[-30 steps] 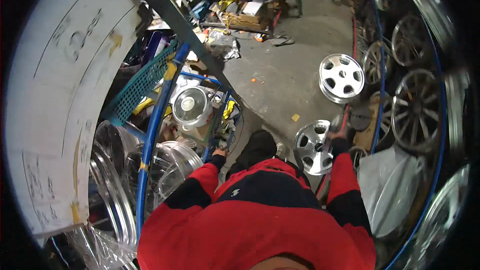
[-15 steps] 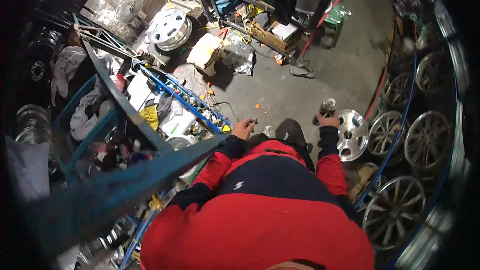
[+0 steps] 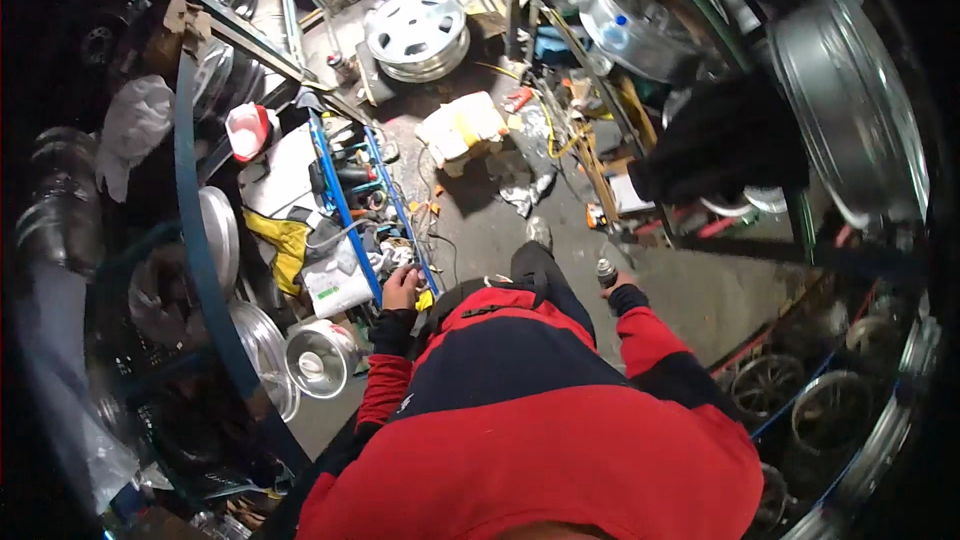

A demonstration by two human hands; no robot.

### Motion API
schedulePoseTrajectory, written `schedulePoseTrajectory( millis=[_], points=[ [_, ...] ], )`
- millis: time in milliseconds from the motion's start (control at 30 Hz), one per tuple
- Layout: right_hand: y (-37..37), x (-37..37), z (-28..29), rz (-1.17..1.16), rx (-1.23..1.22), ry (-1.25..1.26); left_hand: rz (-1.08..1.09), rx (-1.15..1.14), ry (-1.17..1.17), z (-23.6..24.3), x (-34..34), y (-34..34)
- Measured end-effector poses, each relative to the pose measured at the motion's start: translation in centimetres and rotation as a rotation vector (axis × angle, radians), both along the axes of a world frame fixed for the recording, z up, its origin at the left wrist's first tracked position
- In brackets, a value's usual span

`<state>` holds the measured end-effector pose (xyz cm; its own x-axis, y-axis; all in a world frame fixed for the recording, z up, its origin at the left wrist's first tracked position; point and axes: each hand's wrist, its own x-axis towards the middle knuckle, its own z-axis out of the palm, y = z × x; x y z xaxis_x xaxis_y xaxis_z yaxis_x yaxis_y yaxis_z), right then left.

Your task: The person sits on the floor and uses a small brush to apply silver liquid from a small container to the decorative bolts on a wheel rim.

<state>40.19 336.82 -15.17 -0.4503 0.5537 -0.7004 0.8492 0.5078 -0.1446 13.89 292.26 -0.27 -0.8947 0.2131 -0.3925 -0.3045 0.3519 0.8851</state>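
Two hands are out ahead of the red and navy jacket, each busy in a cramped, cluttered workshop. The right hand point(image 3: 618, 285) has its fingers closed around a small dark cylindrical can point(image 3: 606, 270), held upright above the bare concrete floor point(image 3: 700, 285). The left hand point(image 3: 402, 288) reaches to the blue metal rack point(image 3: 345, 205), its fingers curled at the tangle of cables and small parts there; whether they actually grip anything I cannot tell.

The floor is the main hazard. A crumpled bag point(image 3: 518, 190), yellow cord point(image 3: 560, 135) and scattered tools lie right in front of the shoe point(image 3: 540, 233), so a step forward could catch and pitch the person toward the rack's metal edges. The can looks held only at its lower part, and a stumble or a knock against the frame could send it rolling under the clutter. Alloy wheels point(image 3: 322, 360) lean loosely beside the left arm; a nudge from the elbow could tip one onto the others. Dim light makes all of this harder to judge.
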Motion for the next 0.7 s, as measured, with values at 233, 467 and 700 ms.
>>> schedulePoseTrajectory(
  millis=[233, 467, 700],
  points=[
    [9.8, -23.0, 2.0, 0.231, -0.061, 0.154, 0.435, 0.197, -0.269, -1.7, -6.8, -1.5],
    [9.3, -41.5, 1.8, 0.402, -0.022, 0.198, 0.257, 0.002, -0.333, -6.6, -16.3, 2.2],
    [-1.8, -54.9, 4.9, 0.268, 0.019, 0.342, 0.107, -0.048, -0.083, -12.2, -40.2, -0.1]
  ],
)
